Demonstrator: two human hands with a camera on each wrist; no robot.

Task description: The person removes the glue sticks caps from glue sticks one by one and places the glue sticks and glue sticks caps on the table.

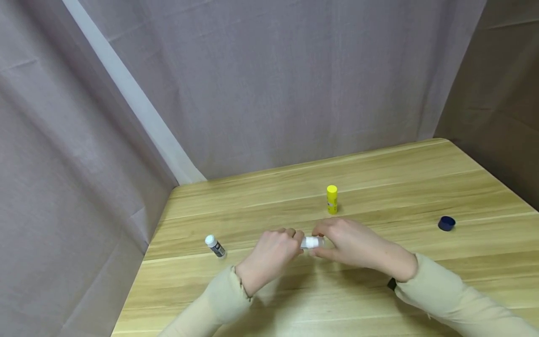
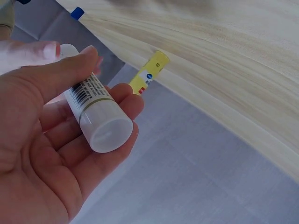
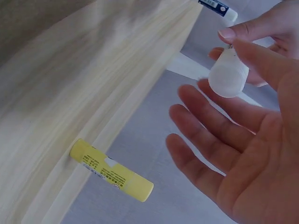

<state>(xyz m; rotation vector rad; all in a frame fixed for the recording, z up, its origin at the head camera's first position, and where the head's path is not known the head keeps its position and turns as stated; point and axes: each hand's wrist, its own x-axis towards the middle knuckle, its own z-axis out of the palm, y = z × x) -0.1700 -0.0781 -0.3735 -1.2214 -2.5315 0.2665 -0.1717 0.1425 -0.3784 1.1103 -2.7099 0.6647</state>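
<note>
White tube [image 2: 92, 100], one: being held above the table [image 1: 261, 189], crosswise between the fingers of both hands. It is being grasped by the left hand [image 1: 273, 252], the thumb being laid over its side and the fingers being curled beneath; a translucent end is being left exposed past them. The other end is being flanked by the thumb and index finger of the right hand [image 1: 351, 241]; whether it is being pinched by them cannot be told. The remaining right fingers are being held spread and slightly bent.

Yellow tube [image 1: 332, 200], one: being supported upright, just beyond the right fingers.

Dark-labelled tube [image 1: 217, 248], white-topped, one: being supported upright, well to the left of the left fingers.

Dark blue cap [image 1: 447, 223], one: being supported by the table, well to the right of the right fingers.

Dark item [image 1: 392, 283], one: being partly hidden by the right sleeve [image 1: 438, 285], behind the right fingers; unidentifiable.
</note>
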